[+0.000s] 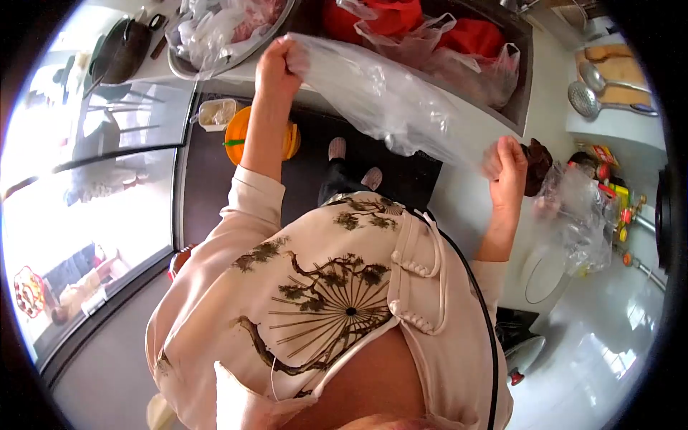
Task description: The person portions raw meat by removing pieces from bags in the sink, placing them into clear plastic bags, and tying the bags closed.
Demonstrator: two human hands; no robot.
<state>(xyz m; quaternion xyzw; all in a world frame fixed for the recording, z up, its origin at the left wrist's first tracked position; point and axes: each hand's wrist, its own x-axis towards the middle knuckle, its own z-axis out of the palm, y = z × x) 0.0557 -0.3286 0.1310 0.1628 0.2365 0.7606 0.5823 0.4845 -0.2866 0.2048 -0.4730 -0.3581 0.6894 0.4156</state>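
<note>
A clear plastic bag (387,93) is stretched between my two hands in front of my body, slanting down from left to right. My left hand (278,68) is closed in a fist around its upper-left end, near the metal basin. The lower-right end is gripped by my right hand (504,163), whose fingers are partly blurred. Behind the bag, a sink (527,72) holds red bags (469,37) and clear plastic bags. Left of it, a metal basin (179,68) contains plastic bags with something pinkish inside.
On the floor stand an orange bucket (238,129) and a small white container (216,113). At right, a slotted ladle (584,99) lies by wooden boards, with crumpled plastic (577,215) and packets below. A dark pan (122,51) sits at upper left, above glass panels.
</note>
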